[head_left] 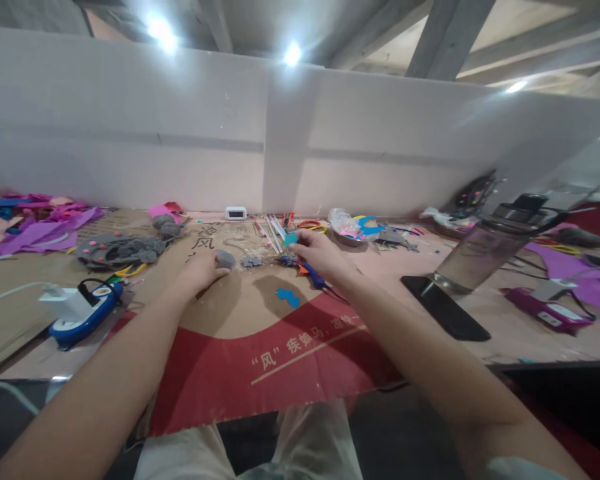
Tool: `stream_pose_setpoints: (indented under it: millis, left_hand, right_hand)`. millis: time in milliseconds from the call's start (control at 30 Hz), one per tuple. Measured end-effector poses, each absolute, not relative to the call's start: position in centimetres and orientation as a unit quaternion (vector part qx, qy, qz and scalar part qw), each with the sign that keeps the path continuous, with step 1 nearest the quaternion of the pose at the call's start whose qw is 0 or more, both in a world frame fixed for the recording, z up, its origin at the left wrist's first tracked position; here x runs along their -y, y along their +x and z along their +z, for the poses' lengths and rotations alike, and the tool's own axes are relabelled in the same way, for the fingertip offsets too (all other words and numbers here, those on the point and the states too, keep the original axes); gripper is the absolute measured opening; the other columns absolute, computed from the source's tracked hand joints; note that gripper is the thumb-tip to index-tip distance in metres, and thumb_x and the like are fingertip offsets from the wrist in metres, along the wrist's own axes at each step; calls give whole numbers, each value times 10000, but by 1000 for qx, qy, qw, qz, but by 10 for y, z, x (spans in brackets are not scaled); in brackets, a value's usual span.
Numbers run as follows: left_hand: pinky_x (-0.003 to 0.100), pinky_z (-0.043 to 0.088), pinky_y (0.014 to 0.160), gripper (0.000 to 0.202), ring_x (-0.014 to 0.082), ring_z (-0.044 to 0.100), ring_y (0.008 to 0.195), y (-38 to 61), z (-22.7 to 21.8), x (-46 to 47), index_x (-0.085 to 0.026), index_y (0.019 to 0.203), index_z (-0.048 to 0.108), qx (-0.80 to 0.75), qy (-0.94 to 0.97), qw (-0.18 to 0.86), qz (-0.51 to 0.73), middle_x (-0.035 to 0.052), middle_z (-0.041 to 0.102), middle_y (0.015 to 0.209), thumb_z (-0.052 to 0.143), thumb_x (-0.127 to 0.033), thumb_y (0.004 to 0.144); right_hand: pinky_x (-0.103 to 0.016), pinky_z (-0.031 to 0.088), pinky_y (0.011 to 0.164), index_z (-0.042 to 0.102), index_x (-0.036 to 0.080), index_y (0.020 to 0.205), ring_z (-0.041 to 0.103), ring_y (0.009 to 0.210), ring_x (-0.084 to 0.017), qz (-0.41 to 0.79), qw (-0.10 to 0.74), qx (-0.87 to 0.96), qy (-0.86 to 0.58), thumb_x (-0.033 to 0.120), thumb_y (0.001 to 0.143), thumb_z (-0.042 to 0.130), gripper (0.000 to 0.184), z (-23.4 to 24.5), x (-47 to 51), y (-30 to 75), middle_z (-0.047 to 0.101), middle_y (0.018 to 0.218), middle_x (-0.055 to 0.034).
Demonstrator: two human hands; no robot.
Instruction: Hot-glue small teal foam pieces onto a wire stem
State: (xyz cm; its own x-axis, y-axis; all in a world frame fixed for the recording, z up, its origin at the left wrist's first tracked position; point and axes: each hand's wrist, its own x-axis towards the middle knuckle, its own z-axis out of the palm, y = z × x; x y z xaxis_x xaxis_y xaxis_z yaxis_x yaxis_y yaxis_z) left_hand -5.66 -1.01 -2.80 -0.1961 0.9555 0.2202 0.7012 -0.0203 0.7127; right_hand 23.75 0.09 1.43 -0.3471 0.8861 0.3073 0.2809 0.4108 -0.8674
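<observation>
My left hand (204, 271) is closed at the side of a rounded grey piece (225, 260), its thumb and fingers gripping the edge. Above the cardboard sheet (220, 313), my right hand (316, 249) pinches a small teal cut-out piece (291, 238) between thumb and fingertips. Between the hands lies a cluster of small grey scraps (252, 262). Pliers with dark jaws (286, 261) and a blue-handled tool with a cord (314, 275) rest below my right hand. Nearer to me is a flat blue cut-out (288, 297).
On the left are a blue power strip (87, 320), a grey pile with pink dots (123, 252) and purple sheets (55, 230). A metal bowl (353, 238) stands behind my right hand. Further right are a black phone (445, 308), a tall bottle (480, 250) and a magenta power strip (550, 311).
</observation>
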Motion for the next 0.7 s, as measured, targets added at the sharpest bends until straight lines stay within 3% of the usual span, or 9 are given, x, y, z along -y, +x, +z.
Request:
stream_pose_setpoints:
  millis: [267,433,533,700]
  left_hand:
    - [300,289,554,214,217,492,541,-95,-10,14,-243,535,547,-732,629,34,257,20,507,505,737,-328,582]
    - [302,378,668,125,254,604,758,-43,15,0,-234,691,663,-641,726,45,246,90,693,781,686,-356,696]
    - [309,384,694,156,254,605,763,-5,20,-18,-212,663,646,-637,737,103,202,99,702,809,714,-352,659]
    - [283,359,598,247,199,544,598,16,8,-41,-215,526,584,-667,706,160,176,9,582,517,814,-276,463]
  right_hand:
    - [-218,373,486,530,224,784,470,544,-99,412,450,699,-372,252,788,560,41,17,22,222,491,631,43]
    - [-225,354,495,483,224,747,439,523,-96,405,498,657,-396,276,785,555,96,7,17,235,472,606,56]
    - [-231,369,509,501,228,758,452,541,-108,386,489,676,-394,287,792,542,80,2,16,236,490,616,46]
    - [-234,376,523,512,231,752,456,563,-121,360,480,702,-384,296,794,528,79,-5,13,233,478,605,42]
